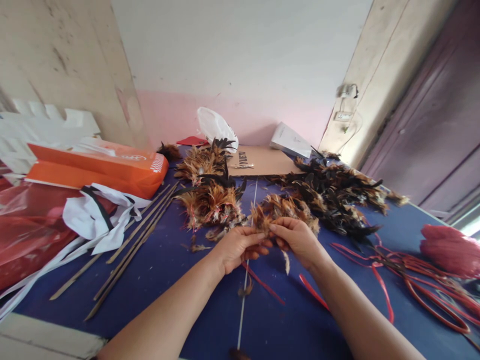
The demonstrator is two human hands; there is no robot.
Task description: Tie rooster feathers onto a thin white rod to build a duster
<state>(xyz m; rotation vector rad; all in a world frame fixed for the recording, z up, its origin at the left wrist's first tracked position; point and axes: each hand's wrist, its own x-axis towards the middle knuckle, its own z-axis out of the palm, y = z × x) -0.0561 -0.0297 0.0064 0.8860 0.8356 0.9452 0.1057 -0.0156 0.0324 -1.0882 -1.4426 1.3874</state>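
Note:
Both hands meet above the middle of a blue table. My left hand (245,245) is closed on a small bunch of brown feathers (259,216) that stands up from the fingers. My right hand (294,237) pinches the base of the same bunch with thumb and forefinger. A thin red strip (264,284) trails down below my left hand. Just behind the hands lies a pile of brown feathers (296,207). Bundled brown and black feathers (212,202) lie to the left, and a larger heap of dark feathers (333,195) is to the right.
Thin wooden sticks (129,255) lie at left beside white cloth (88,220) and an orange bag (97,170). Red strips (423,280) and a pink bundle (452,250) are at right. Cardboard (268,159), a white plastic bag (215,127) and a white box (289,140) stand at the back.

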